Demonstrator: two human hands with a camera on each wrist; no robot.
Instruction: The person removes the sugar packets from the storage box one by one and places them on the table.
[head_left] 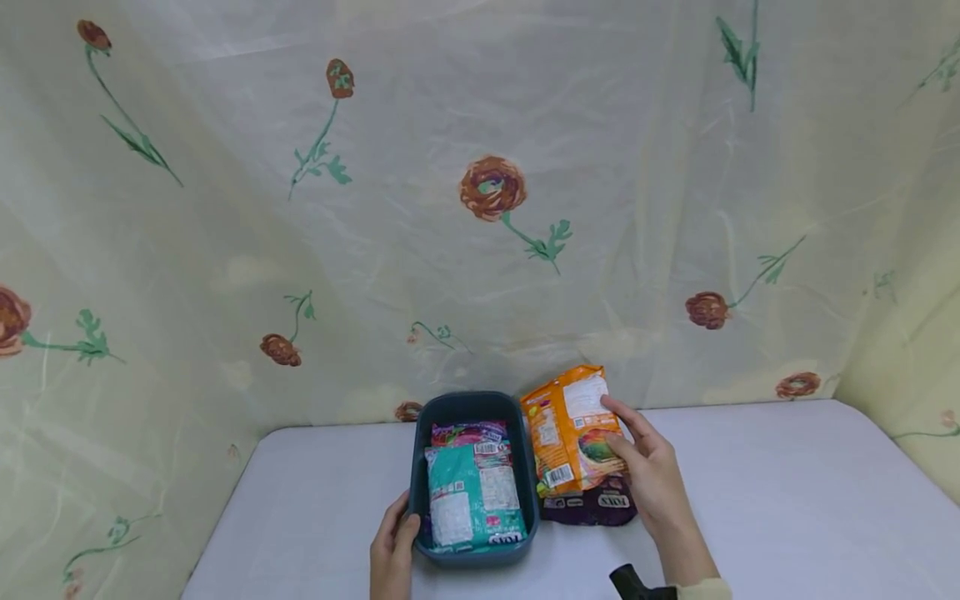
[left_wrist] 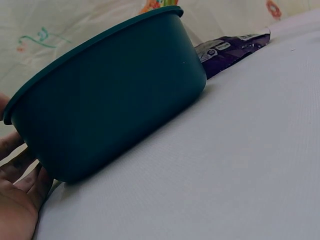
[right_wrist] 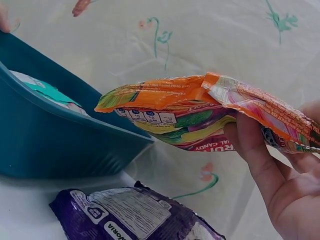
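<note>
My right hand [head_left: 655, 471] grips an orange candy bag [head_left: 558, 425], thumb on one face and fingers on the other. The bag is held up beside a dark teal plastic bin [head_left: 474, 560]. In the right wrist view the orange bag [right_wrist: 165, 95] is seen edge-on above a dark purple bag [right_wrist: 130, 215], which lies on the table. My left hand [head_left: 392, 542] holds the bin's near left side, its fingers [left_wrist: 17, 165] against the outer wall. Inside the bin, a teal bag [head_left: 465, 475] lies over a purple-pink bag [head_left: 468, 432].
A white-covered table [head_left: 315, 508] carries the bin and the purple bag. Behind it hangs a pale curtain [head_left: 600, 183] printed with flowers, which also runs along both sides. A black strap end [head_left: 633, 582] shows by the right wrist.
</note>
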